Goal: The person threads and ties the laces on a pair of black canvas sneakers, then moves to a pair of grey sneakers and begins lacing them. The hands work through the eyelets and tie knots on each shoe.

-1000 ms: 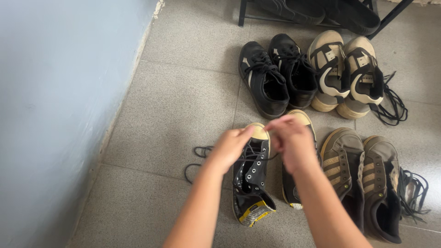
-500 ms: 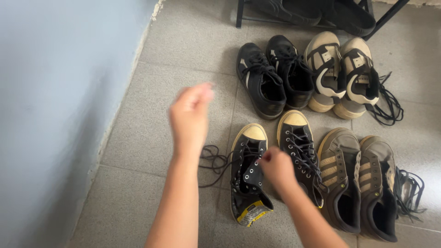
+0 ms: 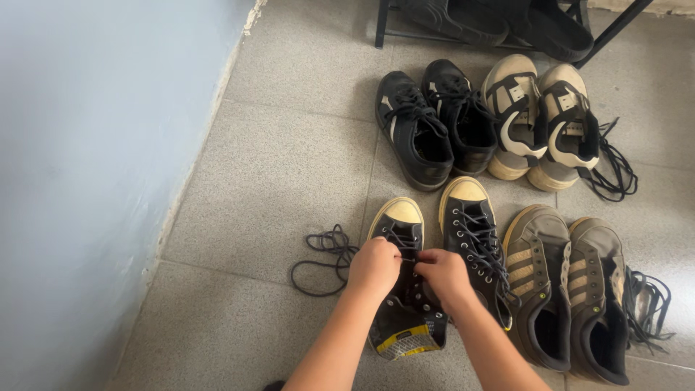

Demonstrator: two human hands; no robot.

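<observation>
Your left hand [image 3: 374, 265] and right hand [image 3: 443, 274] fingers pinch the lace over the black high-top sneaker [image 3: 405, 289]. Cream toe cap beyond fingertips; loose lace [image 3: 322, 258] trails left.

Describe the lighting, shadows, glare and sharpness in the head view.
Head view: soft, even daylight on the grey tile floor; faint shadows only; no hard glare, just a pale sheen on the blue wall. Left hand, right hand and the black high-top shoe are sharp, without motion blur. The shoe rack at the top edge is cropped and darker.
</observation>
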